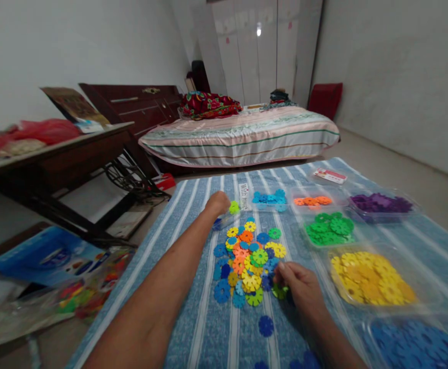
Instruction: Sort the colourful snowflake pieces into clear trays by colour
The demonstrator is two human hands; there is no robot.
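Observation:
Notched plastic flower discs in mixed colours lie in a loose pile (247, 261) on the striped cloth. My left hand (218, 203) reaches past the pile's far left side, fingers closed and mostly hidden. A lime-green flower disc (234, 207) shows at its fingertips, above a clear container (229, 221) with dark blue by its left end. At the pile's right edge, my right hand (302, 287) is closed, thumb against fingers, on another lime-green flower disc (280, 291). A single dark blue disc (265, 326) lies nearer me.
Clear tubs hold sorted discs: light blue (270, 199), orange (312, 201), purple (381, 203), green (329, 228), yellow (371, 277) and blue (419, 343). A lid with a label (330, 176) lies at the back. Beyond stand a bed (242, 138) and a side table (55, 148).

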